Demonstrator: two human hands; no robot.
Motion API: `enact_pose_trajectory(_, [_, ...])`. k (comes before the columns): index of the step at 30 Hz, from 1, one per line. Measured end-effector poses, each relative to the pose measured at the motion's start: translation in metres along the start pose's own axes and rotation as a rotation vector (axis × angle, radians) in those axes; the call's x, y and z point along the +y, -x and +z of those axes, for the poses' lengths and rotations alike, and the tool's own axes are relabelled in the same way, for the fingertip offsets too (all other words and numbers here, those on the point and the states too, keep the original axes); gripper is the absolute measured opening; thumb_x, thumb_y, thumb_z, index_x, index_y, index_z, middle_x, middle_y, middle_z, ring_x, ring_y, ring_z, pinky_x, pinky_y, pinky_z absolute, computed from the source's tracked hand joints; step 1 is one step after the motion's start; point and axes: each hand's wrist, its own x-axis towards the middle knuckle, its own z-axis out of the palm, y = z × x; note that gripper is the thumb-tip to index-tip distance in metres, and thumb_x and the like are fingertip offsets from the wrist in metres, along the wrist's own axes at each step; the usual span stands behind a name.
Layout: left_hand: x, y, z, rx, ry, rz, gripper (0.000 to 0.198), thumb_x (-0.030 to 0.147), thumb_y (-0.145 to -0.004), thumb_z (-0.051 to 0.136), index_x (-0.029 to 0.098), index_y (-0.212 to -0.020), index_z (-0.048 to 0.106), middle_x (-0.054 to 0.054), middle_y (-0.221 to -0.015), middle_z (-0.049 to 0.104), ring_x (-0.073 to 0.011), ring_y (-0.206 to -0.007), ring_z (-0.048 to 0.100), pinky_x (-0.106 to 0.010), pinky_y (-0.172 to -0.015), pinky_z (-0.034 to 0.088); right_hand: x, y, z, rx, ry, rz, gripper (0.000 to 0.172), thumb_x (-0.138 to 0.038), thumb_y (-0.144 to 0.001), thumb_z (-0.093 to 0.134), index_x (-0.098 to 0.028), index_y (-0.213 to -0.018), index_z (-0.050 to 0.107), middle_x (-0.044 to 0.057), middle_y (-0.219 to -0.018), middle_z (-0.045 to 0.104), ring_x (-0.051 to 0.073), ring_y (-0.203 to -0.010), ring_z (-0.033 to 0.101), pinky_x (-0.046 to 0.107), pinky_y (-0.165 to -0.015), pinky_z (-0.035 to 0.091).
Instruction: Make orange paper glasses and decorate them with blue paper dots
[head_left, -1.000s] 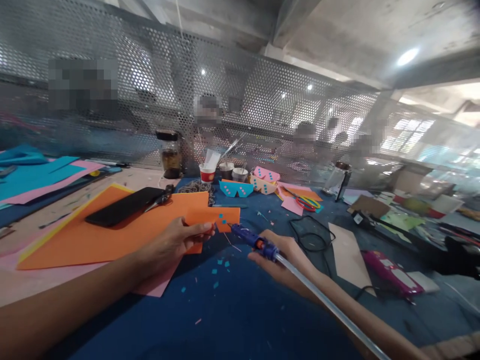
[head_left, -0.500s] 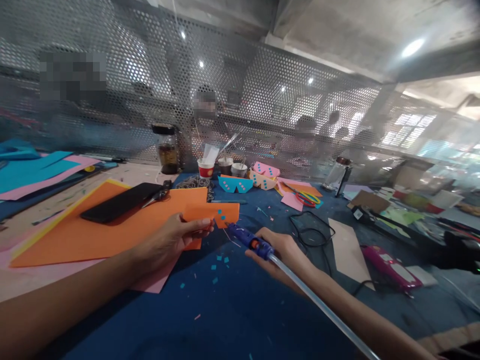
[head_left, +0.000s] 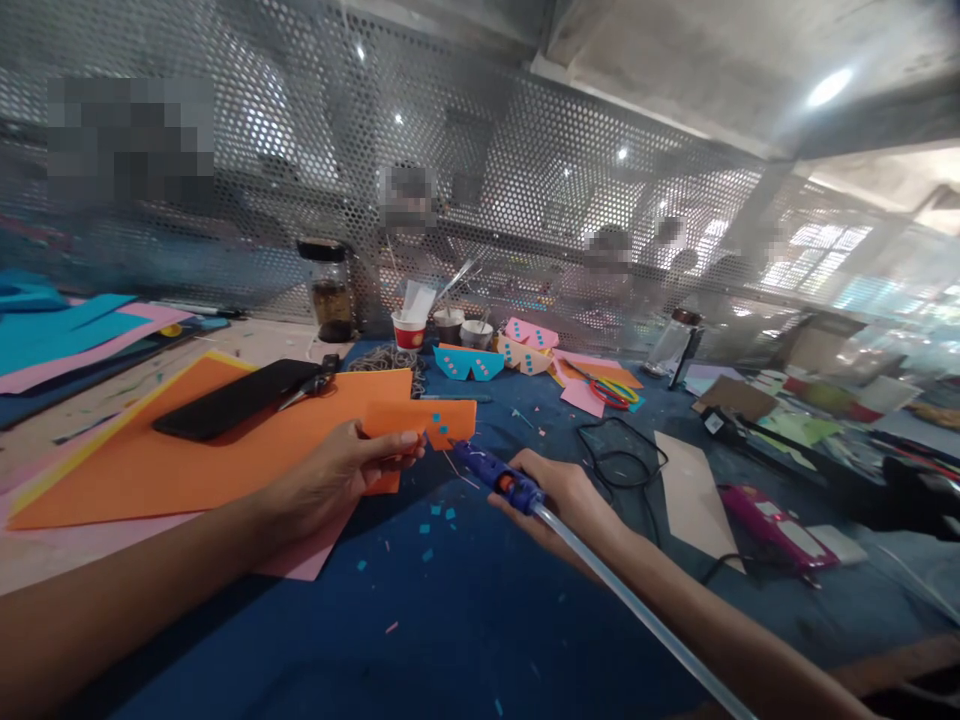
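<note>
Between its thumb and fingers my left hand point(head_left: 358, 470) pinches an orange paper cutout point(head_left: 457, 418), shaped like the glasses standing behind, with small blue squares on its right half. My right hand point(head_left: 551, 495) is wrapped round a blue glue gun point(head_left: 491, 473), a long clear glue stick point(head_left: 630, 595) sticking out of its back. The gun's nozzle is at the lower edge of the cutout; whether it touches, I cannot tell. Below them, several tiny blue paper squares point(head_left: 427, 530) lie on the dark blue table surface point(head_left: 420, 650).
Orange sheets point(head_left: 225, 470) with a black phone point(head_left: 240, 398) on them lie left. Behind stand a jar point(head_left: 330, 295), paper cups point(head_left: 409, 330) and paper glasses point(head_left: 471, 363). Scissors point(head_left: 611, 392), a black cable point(head_left: 619, 455) and a magenta device point(head_left: 776, 525) lie right. A perforated metal screen point(head_left: 510, 180) closes the back.
The view has shifted slightly. Both hands keep their holds, and the glue gun's nozzle stays close to the orange cutout.
</note>
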Motion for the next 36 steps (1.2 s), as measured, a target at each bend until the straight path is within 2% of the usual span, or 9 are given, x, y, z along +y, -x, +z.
enact_pose_trajectory(4, [0.0022,0.0010,0.0022,0.018,0.018,-0.002,0.030,0.041,-0.072,0.100,0.019,-0.087,0.087,-0.009,-0.091,0.083,-0.0214,-0.087,0.074,-0.032,-0.084,0.058,-0.0002,-0.0001,0.0004,0.014,-0.011,-0.008,0.013,-0.025,-0.095,0.076,-0.022,-0.100,0.065,-0.004,-0.075,0.065,0.011,-0.060,0.053,0.022,-0.061,0.035])
enact_pose_trajectory(10, [0.0035,0.0032,0.0041,0.024,0.027,-0.013,0.033,0.043,-0.068,0.103,0.019,-0.084,0.087,-0.008,-0.089,0.082,-0.0213,-0.085,0.072,-0.031,-0.081,0.057,-0.0013,-0.0004,-0.0007,0.006,-0.018,-0.010,0.013,-0.029,-0.097,0.075,-0.022,-0.101,0.065,-0.004,-0.077,0.067,0.012,-0.061,0.054,0.022,-0.062,0.036])
enact_pose_trajectory(19, [0.0036,0.0028,0.0042,0.015,0.023,-0.012,0.032,0.044,-0.068,0.102,0.020,-0.084,0.088,-0.008,-0.088,0.081,-0.0206,-0.085,0.070,-0.030,-0.080,0.056,0.0030,0.0001,0.0019,0.021,0.013,-0.016,0.014,-0.028,-0.096,0.075,-0.022,-0.101,0.064,-0.003,-0.075,0.066,0.011,-0.059,0.052,0.022,-0.062,0.036])
enact_pose_trajectory(25, [0.0040,0.0054,0.0051,0.027,0.001,-0.008,0.028,0.042,-0.074,0.099,0.020,-0.087,0.088,-0.011,-0.093,0.082,-0.0236,-0.087,0.072,-0.032,-0.079,0.058,0.0051,0.0010,0.0030,0.026,0.023,-0.020,0.014,-0.031,-0.097,0.074,-0.023,-0.103,0.065,-0.002,-0.077,0.068,0.012,-0.060,0.055,0.022,-0.062,0.037])
enact_pose_trajectory(30, [0.0055,0.0046,0.0058,0.021,0.014,-0.016,0.030,0.041,-0.069,0.102,0.020,-0.085,0.088,-0.010,-0.092,0.082,-0.0224,-0.088,0.072,-0.031,-0.080,0.058,0.0039,0.0011,0.0022,0.026,0.028,-0.015,0.013,-0.030,-0.097,0.074,-0.023,-0.101,0.065,-0.003,-0.075,0.067,0.012,-0.059,0.053,0.022,-0.061,0.036])
enact_pose_trajectory(36, [0.0084,0.0078,0.0090,0.037,-0.003,-0.032,0.032,0.044,-0.069,0.101,0.020,-0.086,0.087,-0.010,-0.092,0.082,-0.0237,-0.086,0.071,-0.032,-0.074,0.057,0.0045,0.0012,0.0024,0.020,0.040,-0.022,0.013,-0.030,-0.097,0.073,-0.023,-0.102,0.064,-0.002,-0.076,0.067,0.013,-0.059,0.055,0.022,-0.062,0.036])
